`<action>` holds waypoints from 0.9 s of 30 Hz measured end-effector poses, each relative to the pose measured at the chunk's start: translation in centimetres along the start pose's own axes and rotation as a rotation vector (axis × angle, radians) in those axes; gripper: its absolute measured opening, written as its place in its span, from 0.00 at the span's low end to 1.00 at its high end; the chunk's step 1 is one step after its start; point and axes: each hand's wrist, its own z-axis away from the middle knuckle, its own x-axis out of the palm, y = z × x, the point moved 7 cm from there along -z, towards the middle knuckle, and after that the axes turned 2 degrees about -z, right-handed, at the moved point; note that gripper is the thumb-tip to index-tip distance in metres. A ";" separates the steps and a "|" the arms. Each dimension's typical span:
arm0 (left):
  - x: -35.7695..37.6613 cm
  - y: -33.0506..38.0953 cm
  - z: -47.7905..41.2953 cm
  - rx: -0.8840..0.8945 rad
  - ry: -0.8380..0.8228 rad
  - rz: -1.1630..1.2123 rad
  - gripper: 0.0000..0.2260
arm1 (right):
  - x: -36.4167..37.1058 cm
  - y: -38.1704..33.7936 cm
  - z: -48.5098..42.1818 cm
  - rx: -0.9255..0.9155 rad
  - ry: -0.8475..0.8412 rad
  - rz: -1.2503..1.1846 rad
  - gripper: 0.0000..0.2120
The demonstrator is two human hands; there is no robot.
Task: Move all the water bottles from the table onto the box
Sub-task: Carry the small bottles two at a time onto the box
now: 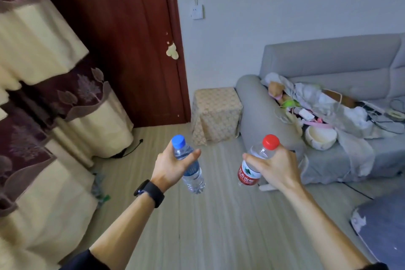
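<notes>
While the left hand (171,166) grips the blue-capped bottle (194,178) and the right hand (277,167) the red-capped bottle (248,174), bodies hanging below each palm, both look light, smooth and squeezable, best held at the shoulder.

No writing is legible. The red label (248,175) on the red-capped bottle (260,151), just below the right hand's (278,166) fingers (252,160), carries white characters too blurred to read; the blue label (194,170) on the blue-capped bottle (195,183) likewise.

Left hand (173,167), right hand (278,169): both gripping.
</notes>
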 end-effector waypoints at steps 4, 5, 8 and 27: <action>1.1 0.0 -6.3 -0.036 0.023 -0.005 0.23 | 1.7 -0.8 -7.3 -0.058 0.004 0.082 0.22; 1.3 -0.2 -8.1 -0.044 0.024 -0.008 0.23 | 2.4 -0.8 -9.2 -0.064 0.003 0.099 0.21; 2.1 -1.4 -13.8 -0.063 0.023 -0.026 0.23 | 4.7 -0.6 -14.7 -0.047 -0.019 0.123 0.21; 13.3 -2.3 -50.9 -0.080 -0.195 -0.088 0.24 | 12.0 4.4 -45.1 0.212 0.022 0.132 0.23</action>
